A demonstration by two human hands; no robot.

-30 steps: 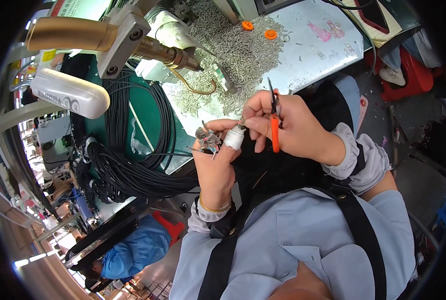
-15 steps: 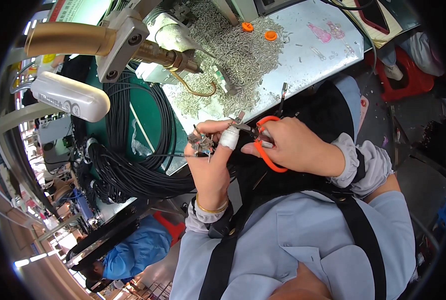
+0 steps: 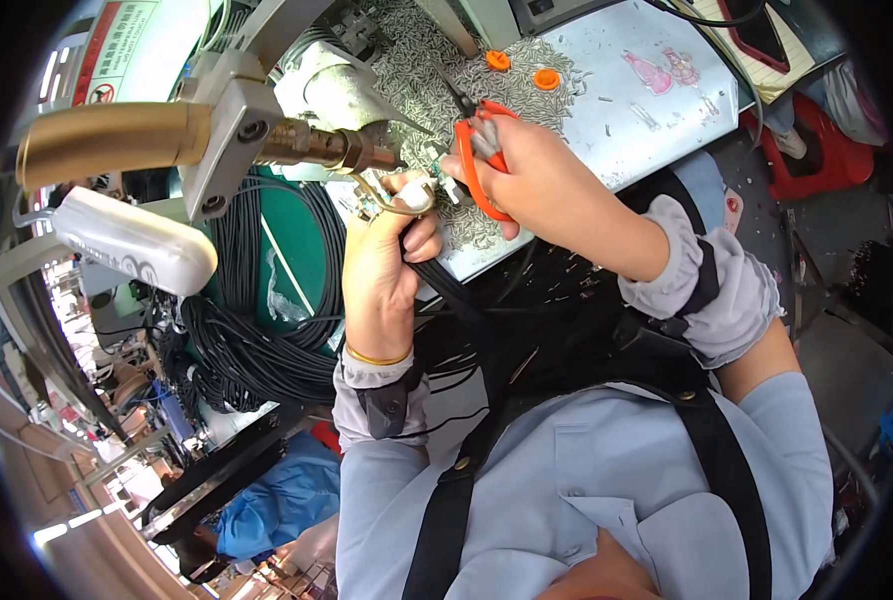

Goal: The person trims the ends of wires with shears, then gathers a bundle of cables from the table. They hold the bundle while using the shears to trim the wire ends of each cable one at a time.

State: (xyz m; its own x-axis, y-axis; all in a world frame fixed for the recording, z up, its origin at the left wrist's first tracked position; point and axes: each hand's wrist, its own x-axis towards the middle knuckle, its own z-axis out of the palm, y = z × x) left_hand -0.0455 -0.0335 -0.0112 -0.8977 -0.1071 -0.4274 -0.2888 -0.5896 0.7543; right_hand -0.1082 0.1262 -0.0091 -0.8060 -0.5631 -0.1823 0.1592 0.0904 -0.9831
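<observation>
"So, what do you read on the left hand [image 3: 385, 248]?"

"From my station, I see its fingers curled in, narrow rather than wide, around black cables [image 3: 449, 287]. They trail out below the fist toward the dark apron [image 3: 577, 340]. The thumb wears a white wrap [image 3: 417, 196], and small metal ends show beside it. I can't tell how many it grips."

"And the right hand [image 3: 539, 182]?"

"I have it wrapped about orange-handled cutters [image 3: 467, 165], handles spread somewhat apart, dark tips pointing up and away from the body. I can't tell whether the blades meet. Its fingertips lie just beside the left thumb, partly hidden; whether they pinch anything else, I can't say."

"Where does all that sit?"

"Over the near edge of the pale work surface [image 3: 617, 140]. A curved brass tube [image 3: 397, 209] crosses in front of the left thumb, below a brass nozzle [image 3: 312, 145]. I make out the cutter tips over the pile of small grey pieces [image 3: 529, 98], with two orange bits near its far side."

"Anything at the left?"

"Coiled black cable [image 3: 252, 350] on the green surface, and a white lamp housing [image 3: 132, 243] nearer the camera."
</observation>
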